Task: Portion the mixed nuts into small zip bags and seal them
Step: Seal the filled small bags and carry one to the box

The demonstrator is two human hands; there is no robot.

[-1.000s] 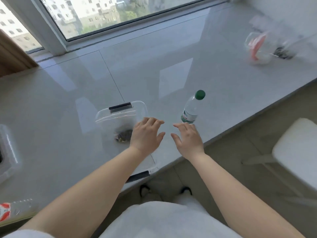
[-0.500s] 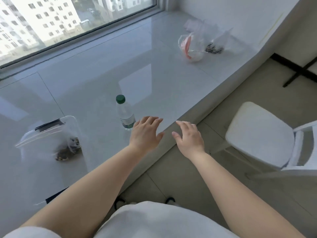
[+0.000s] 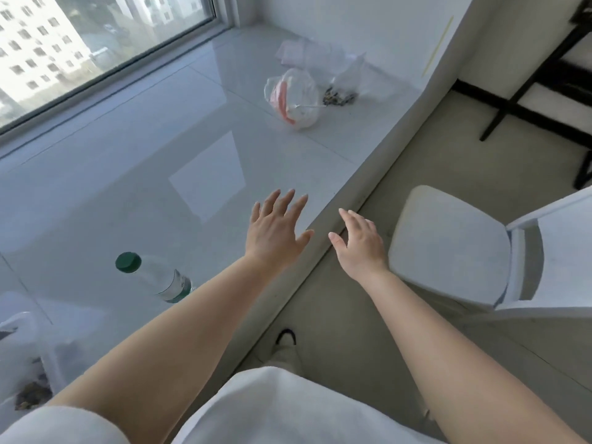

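A clear plastic bag (image 3: 296, 99) with red print lies far right on the white sill (image 3: 134, 174). Beside it sits a small clear bag of dark mixed nuts (image 3: 341, 96), with more clear bags (image 3: 304, 54) behind. At the lower left edge a clear container (image 3: 22, 357) holds some nuts (image 3: 32, 394). My left hand (image 3: 277, 230) hovers over the sill near its front edge, fingers spread, holding nothing. My right hand (image 3: 360, 243) hangs just past the edge over the floor, also spread and holding nothing. Both hands are well short of the bags.
A water bottle (image 3: 153, 278) with a green cap stands on the sill left of my left arm. A white chair (image 3: 458, 248) sits on the floor to the right. A window (image 3: 96, 43) runs along the sill's far side. Dark furniture legs (image 3: 525, 100) stand at the upper right.
The view has swung to the right: container and bottle slid toward the lower left, the far bags came nearer the centre. Both hands stayed spread and holding nothing, fingers stretched out more.
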